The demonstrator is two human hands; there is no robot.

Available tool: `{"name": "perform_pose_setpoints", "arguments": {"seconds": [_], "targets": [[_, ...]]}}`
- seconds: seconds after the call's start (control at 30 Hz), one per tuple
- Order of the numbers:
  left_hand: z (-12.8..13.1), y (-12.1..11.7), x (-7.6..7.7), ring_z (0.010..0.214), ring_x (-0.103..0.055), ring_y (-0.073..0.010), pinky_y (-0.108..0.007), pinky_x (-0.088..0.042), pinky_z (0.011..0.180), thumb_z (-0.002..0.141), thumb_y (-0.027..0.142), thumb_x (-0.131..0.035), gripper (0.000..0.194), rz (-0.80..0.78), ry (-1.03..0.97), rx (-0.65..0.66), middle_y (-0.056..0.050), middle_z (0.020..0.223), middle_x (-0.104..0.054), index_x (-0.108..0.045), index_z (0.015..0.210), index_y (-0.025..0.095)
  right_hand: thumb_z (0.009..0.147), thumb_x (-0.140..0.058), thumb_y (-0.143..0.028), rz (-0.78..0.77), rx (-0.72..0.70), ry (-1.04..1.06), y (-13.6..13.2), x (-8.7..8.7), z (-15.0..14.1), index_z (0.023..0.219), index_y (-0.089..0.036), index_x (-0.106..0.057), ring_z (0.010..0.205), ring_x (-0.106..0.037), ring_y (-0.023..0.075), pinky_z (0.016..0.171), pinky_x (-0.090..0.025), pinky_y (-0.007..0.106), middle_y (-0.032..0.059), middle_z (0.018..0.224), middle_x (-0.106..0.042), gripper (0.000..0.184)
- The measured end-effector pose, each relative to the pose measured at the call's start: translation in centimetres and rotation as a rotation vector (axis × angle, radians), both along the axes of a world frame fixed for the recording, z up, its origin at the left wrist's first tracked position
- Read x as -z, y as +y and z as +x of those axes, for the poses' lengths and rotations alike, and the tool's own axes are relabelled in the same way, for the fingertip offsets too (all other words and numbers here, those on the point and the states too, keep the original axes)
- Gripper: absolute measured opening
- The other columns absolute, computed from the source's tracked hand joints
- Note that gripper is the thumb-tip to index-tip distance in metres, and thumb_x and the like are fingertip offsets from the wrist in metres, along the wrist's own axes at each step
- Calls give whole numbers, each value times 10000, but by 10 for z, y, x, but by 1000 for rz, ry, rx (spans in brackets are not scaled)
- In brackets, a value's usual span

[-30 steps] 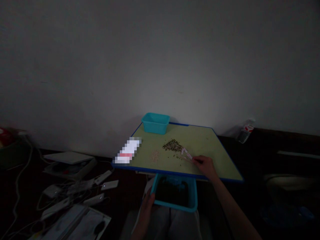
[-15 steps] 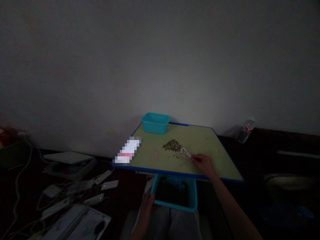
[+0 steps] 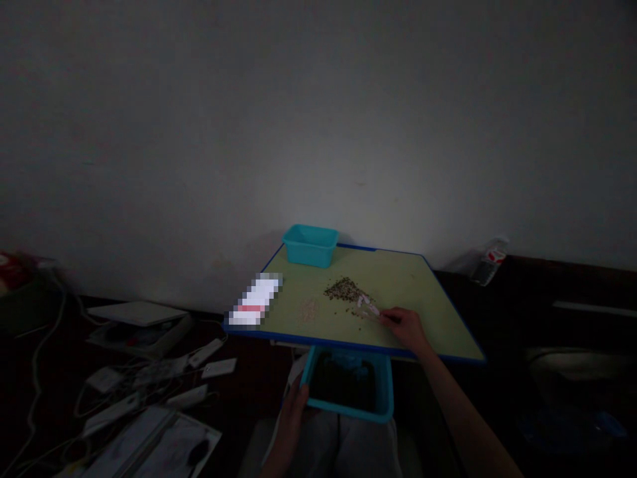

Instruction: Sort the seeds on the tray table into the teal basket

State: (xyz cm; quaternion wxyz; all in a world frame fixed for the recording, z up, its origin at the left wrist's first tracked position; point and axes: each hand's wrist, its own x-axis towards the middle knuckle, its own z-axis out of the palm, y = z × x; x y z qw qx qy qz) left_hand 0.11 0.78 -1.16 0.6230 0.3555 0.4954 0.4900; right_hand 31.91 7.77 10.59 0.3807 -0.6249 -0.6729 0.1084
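A small green table [image 3: 413, 292] with a blue rim stands against the wall. On it lies a dark pile of small seeds or beans [image 3: 343, 290] and a smaller pale pile [image 3: 309, 309]. My right hand [image 3: 405, 326] is closed on pink tweezers [image 3: 369, 307], whose tips sit at the near edge of the dark pile. My left hand [image 3: 293, 406] grips the left side of a teal tub [image 3: 385, 398] held on my lap under the table's front edge.
A second teal tub [image 3: 309, 245] stands at the table's far left corner. A pixelated white strip [image 3: 253, 302] lies on the table's left edge. Power strips, cables and papers [image 3: 144, 392] cover the dark floor to the left. A plastic bottle [image 3: 488, 260] leans by the wall.
My right hand has edged the tweezers slightly left and up into the edge of the dark pile. The left hand and the lap tub have stayed put.
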Motion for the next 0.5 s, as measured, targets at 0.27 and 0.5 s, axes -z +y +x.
{"name": "perform_pose_setpoints", "arguments": {"seconds": [0.27,0.5], "targets": [[-4,4,13,1415,-424,-338,-437,-477,1077,804,637,-580,730,22,24,35,-129,1488,-534,-527,1365,173,842,-618,-366,-14,-18,-10,4,-1,-1,928,-215,-797,789,-717,233,725,-533,339,71,901,-778,249],[-5,-4,-2,1376,-484,-325,-408,-506,1052,832,608,-579,635,80,18,55,-93,1415,-622,-596,1318,198,843,-614,-363,-13,-8,23,5,-2,-4,922,-217,-796,789,-718,233,714,-537,333,69,886,-780,246]]}}
